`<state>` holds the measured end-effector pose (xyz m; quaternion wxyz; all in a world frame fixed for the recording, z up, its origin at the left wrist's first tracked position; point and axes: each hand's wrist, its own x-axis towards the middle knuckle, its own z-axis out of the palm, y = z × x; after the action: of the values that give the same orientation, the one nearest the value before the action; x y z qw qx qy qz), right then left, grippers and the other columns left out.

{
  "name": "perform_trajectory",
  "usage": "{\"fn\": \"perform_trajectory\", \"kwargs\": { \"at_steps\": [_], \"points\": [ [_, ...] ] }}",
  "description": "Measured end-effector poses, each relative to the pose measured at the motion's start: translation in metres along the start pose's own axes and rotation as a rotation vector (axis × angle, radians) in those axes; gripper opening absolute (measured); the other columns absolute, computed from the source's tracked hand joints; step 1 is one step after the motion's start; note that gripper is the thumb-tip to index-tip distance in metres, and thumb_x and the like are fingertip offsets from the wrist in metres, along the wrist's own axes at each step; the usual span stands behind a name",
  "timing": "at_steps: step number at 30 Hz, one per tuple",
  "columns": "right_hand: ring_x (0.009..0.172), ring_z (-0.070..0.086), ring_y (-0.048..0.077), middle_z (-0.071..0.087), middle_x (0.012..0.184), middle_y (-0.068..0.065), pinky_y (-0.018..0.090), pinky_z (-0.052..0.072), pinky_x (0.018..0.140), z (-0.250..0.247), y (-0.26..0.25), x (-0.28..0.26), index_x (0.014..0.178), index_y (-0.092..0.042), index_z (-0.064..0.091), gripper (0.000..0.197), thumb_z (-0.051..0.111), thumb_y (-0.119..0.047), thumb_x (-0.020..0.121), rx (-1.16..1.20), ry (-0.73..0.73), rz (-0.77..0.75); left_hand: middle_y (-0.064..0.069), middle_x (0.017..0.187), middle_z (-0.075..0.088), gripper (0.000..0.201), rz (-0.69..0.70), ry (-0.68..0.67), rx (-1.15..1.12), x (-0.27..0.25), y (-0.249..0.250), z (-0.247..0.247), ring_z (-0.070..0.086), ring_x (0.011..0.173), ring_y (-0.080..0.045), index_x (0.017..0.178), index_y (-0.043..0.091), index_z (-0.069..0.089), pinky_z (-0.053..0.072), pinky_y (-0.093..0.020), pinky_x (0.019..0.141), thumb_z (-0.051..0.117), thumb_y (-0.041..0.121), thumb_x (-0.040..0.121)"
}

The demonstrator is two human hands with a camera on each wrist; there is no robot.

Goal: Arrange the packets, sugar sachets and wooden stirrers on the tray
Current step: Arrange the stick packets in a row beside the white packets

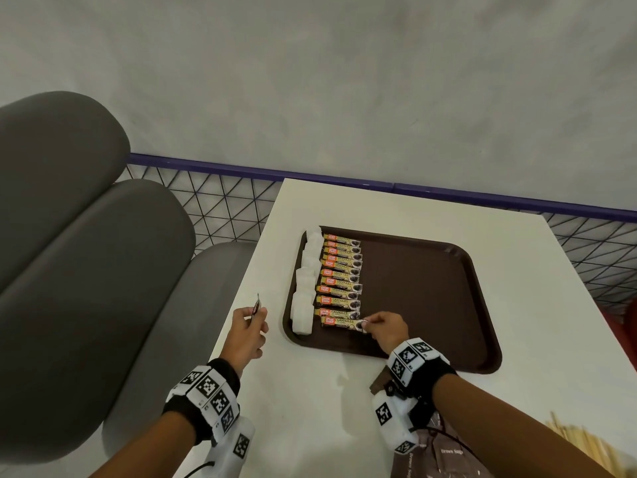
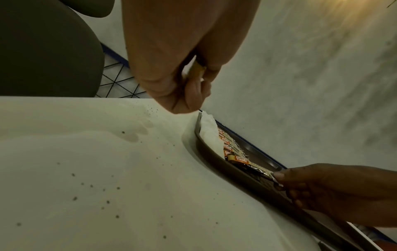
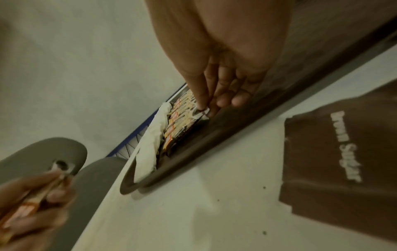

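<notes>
A brown tray (image 1: 431, 288) lies on the white table. Along its left edge runs a column of white sachets (image 1: 305, 288), and beside them a column of several coffee granule packets (image 1: 341, 270). My right hand (image 1: 370, 322) pinches the right end of the nearest packet (image 1: 339, 322), which lies flat on the tray; the right wrist view shows the pinch on the packet end (image 3: 203, 113). My left hand (image 1: 256, 317) hovers over the table left of the tray and grips coffee packets (image 1: 256, 305) upright, also visible as held packets (image 3: 25, 208).
Brown sugar sachets (image 1: 444, 453) lie on the table near me, under my right forearm. A pile of wooden stirrers (image 1: 579, 443) sits at the near right. Grey seat cushions (image 1: 86, 253) stand left of the table, and a wire fence (image 1: 224, 208) runs behind it.
</notes>
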<state>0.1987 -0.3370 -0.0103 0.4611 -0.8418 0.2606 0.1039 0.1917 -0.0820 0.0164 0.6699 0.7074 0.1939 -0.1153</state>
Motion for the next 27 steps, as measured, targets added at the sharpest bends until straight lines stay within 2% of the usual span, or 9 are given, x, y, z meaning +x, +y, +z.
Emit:
{"fn": "perform_trajectory", "kwargs": {
  "at_steps": [2,7,9,13,16,18,20,22,27],
  "points": [
    [0.084,0.055,0.014,0.065,0.086,0.005,0.022,0.042,0.078,0.002,-0.002,-0.001,0.09,-0.006,0.071,0.011,0.065,-0.014,0.084,-0.048,0.013,0.004,-0.002,0.077,0.052,0.016,0.019,-0.003,0.022,0.002,-0.002,-0.001,0.041,0.056,-0.013,0.103,0.013,0.047,0.032,-0.023,0.047,0.047,0.028,0.097],
    [0.099,0.061,0.023,0.069,0.1,0.012,0.025,0.046,0.084,0.008,-0.009,-0.001,0.09,-0.006,0.071,0.012,0.065,-0.014,0.084,-0.091,0.049,0.034,-0.001,0.082,0.054,0.015,0.065,-0.021,0.1,0.005,-0.006,-0.002,0.05,0.069,-0.014,0.091,0.014,0.056,0.045,-0.025,0.056,0.052,0.028,0.094],
    [0.101,0.061,0.025,0.068,0.101,0.012,0.029,0.048,0.085,0.011,-0.009,0.001,0.082,-0.011,0.069,0.005,0.066,-0.015,0.083,-0.109,0.049,0.044,-0.001,0.08,0.052,0.016,0.068,-0.027,0.111,0.005,-0.008,-0.002,0.049,0.072,-0.015,0.091,0.014,0.057,0.047,-0.026,0.059,0.053,0.029,0.094],
    [0.104,0.058,0.025,0.065,0.105,0.012,0.033,0.049,0.088,0.014,-0.008,0.001,0.066,-0.022,0.055,0.021,0.067,-0.017,0.082,-0.126,0.052,0.055,-0.001,0.07,0.044,0.017,0.082,-0.039,0.121,0.005,-0.011,0.0,0.042,0.064,-0.016,0.082,0.017,0.058,0.046,-0.028,0.062,0.056,0.03,0.092],
    [0.098,0.058,0.024,0.061,0.103,0.008,0.028,0.045,0.079,0.013,-0.009,-0.001,0.081,-0.017,0.056,0.011,0.067,-0.019,0.082,-0.124,0.071,0.058,-0.004,0.07,0.044,0.016,0.09,-0.067,0.093,0.004,-0.01,0.0,0.041,0.064,-0.018,0.084,0.013,0.061,0.044,-0.03,0.063,0.057,0.027,0.092],
    [0.092,0.058,0.023,0.06,0.095,0.006,0.027,0.043,0.073,0.012,-0.009,-0.003,0.085,-0.017,0.053,0.014,0.066,-0.02,0.083,-0.124,0.091,0.009,-0.004,0.074,0.053,0.015,0.11,-0.076,0.095,0.006,-0.011,0.0,0.047,0.069,-0.019,0.09,0.012,0.063,0.044,-0.03,0.069,0.058,0.026,0.092],
    [0.093,0.058,0.023,0.058,0.088,0.003,0.03,0.046,0.074,0.01,-0.01,-0.004,0.084,-0.019,0.051,0.013,0.064,-0.021,0.084,-0.153,0.107,-0.089,-0.003,0.083,0.062,0.016,0.13,-0.071,0.095,0.008,-0.011,-0.001,0.054,0.077,-0.018,0.098,0.012,0.065,0.044,-0.029,0.075,0.059,0.025,0.091],
    [0.091,0.058,0.022,0.057,0.086,0.001,0.031,0.047,0.074,0.01,-0.016,-0.006,0.085,-0.021,0.051,0.009,0.061,-0.02,0.086,-0.185,0.098,-0.188,-0.002,0.082,0.063,0.015,0.13,-0.074,0.073,0.009,-0.01,0.0,0.055,0.077,-0.018,0.099,0.012,0.066,0.044,-0.028,0.072,0.061,0.023,0.09],
    [0.075,0.052,0.005,0.053,0.08,-0.008,0.016,0.042,0.064,0.016,-0.046,-0.024,0.09,-0.018,0.059,0.004,0.055,-0.02,0.09,-0.021,-0.057,-0.405,-0.003,0.085,0.064,0.014,0.151,-0.122,0.097,0.005,-0.003,0.004,0.057,0.078,-0.017,0.098,0.013,0.066,0.045,-0.027,0.071,0.062,0.023,0.088]
  ]
}}
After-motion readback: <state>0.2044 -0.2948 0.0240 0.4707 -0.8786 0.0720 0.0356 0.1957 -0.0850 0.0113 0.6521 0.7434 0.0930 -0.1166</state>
